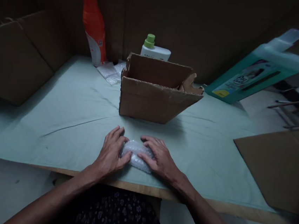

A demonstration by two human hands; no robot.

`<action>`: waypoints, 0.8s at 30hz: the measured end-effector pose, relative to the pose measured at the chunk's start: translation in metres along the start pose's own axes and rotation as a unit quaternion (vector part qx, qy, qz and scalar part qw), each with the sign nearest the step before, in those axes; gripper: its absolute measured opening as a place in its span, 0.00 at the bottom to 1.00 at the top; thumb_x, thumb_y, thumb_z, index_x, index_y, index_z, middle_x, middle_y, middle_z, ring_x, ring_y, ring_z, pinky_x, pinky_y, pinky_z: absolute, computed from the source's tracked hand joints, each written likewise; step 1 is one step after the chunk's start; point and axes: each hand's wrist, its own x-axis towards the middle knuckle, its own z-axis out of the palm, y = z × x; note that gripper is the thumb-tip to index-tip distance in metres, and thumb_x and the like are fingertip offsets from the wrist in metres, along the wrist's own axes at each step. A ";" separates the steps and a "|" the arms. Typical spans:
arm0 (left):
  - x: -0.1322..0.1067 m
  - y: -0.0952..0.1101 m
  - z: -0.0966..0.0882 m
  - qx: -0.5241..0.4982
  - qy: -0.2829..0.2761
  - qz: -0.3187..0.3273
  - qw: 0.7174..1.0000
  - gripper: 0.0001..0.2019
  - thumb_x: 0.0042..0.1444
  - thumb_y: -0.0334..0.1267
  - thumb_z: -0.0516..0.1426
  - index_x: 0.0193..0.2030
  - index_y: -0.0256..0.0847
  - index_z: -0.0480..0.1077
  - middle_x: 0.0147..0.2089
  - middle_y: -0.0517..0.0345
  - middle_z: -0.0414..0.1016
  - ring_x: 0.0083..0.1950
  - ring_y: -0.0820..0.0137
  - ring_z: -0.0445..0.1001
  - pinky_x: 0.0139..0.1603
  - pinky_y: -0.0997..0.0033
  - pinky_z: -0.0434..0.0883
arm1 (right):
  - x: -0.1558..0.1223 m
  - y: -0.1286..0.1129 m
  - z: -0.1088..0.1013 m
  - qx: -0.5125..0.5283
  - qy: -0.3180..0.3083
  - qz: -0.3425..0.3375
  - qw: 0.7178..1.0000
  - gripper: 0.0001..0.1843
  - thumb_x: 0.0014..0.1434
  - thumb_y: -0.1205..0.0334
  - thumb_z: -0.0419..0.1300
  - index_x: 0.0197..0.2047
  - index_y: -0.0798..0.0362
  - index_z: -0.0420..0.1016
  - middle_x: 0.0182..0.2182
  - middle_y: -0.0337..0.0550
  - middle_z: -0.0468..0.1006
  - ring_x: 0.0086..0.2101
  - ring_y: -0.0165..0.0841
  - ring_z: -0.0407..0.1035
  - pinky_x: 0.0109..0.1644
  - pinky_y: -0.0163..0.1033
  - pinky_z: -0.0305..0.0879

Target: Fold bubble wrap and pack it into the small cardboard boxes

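A small bundle of clear bubble wrap (pixel 136 150) lies on the pale green cloth near the table's front edge. What may be inside the wrap I cannot make out. My left hand (pixel 112 151) grips its left end, thumb on the near side and fingers curled over the far side. From the right, my right hand (pixel 160 158) holds the other end, its thumb and fingers bent around the wrap. Just beyond both hands stands an open cardboard box (pixel 148 99) with torn upper edges.
Behind the box is a white bottle with a green cap (pixel 155 51). An orange bottle (pixel 94 24) stands at back left beside flat bubble wrap pieces (pixel 111 73). A large green jug (pixel 258 75) is at right. Cardboard boxes flank the table, left (pixel 14 60) and right (pixel 279 166).
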 end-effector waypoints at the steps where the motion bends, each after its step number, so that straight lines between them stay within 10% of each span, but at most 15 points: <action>1: -0.001 0.003 -0.002 -0.035 -0.012 -0.013 0.999 0.13 0.53 0.37 0.58 0.46 0.39 0.69 0.61 0.41 0.70 0.65 0.50 0.66 0.63 0.45 0.66 | -0.003 -0.003 -0.004 0.023 -0.004 0.009 1.000 0.07 0.63 0.59 0.62 0.42 0.53 0.73 0.50 0.50 0.79 0.50 0.41 0.72 0.55 0.48 0.66; 4: -0.007 0.014 -0.008 -0.127 -0.082 -0.045 0.988 0.14 0.53 0.33 0.55 0.48 0.42 0.66 0.43 0.53 0.77 0.41 0.63 0.76 0.44 0.59 0.75 | -0.009 -0.016 -0.020 0.063 -0.040 0.046 0.996 0.23 0.60 0.61 0.65 0.57 0.51 0.69 0.48 0.46 0.80 0.46 0.38 0.72 0.54 0.45 0.67; 7: -0.016 0.023 -0.007 -0.154 -0.090 0.014 0.984 0.19 0.52 0.29 0.54 0.51 0.44 0.65 0.43 0.55 0.77 0.40 0.65 0.77 0.42 0.63 0.75 | -0.016 -0.025 -0.034 0.060 -0.109 0.054 0.991 0.38 0.58 0.60 0.68 0.68 0.47 0.60 0.53 0.46 0.78 0.51 0.40 0.70 0.58 0.47 0.65; 12: -0.004 0.026 -0.023 -0.111 -0.002 0.136 0.984 0.25 0.55 0.33 0.60 0.60 0.45 0.61 0.52 0.51 0.76 0.51 0.62 0.76 0.52 0.62 0.76 | -0.021 -0.021 -0.042 0.035 -0.169 0.047 0.984 0.15 0.64 0.61 0.61 0.54 0.50 0.75 0.51 0.46 0.79 0.53 0.41 0.71 0.63 0.51 0.60; 19: 0.106 0.030 -0.092 0.116 0.217 0.216 0.945 0.29 0.59 0.32 0.60 0.67 0.36 0.58 0.66 0.37 0.66 0.71 0.50 0.60 0.68 0.44 0.63 | -0.002 -0.020 -0.084 0.036 -0.181 0.033 0.982 0.11 0.65 0.55 0.61 0.48 0.50 0.77 0.44 0.45 0.82 0.45 0.39 0.75 0.53 0.45 0.68; 24: 0.128 0.015 -0.078 0.109 0.240 0.279 0.923 0.09 0.59 0.24 0.58 0.43 0.39 0.70 0.46 0.50 0.79 0.63 0.54 0.69 0.65 0.46 0.65 | 0.003 -0.016 -0.143 -0.005 -0.001 0.044 0.999 0.12 0.65 0.49 0.58 0.41 0.45 0.80 0.35 0.41 0.83 0.34 0.38 0.76 0.39 0.40 0.73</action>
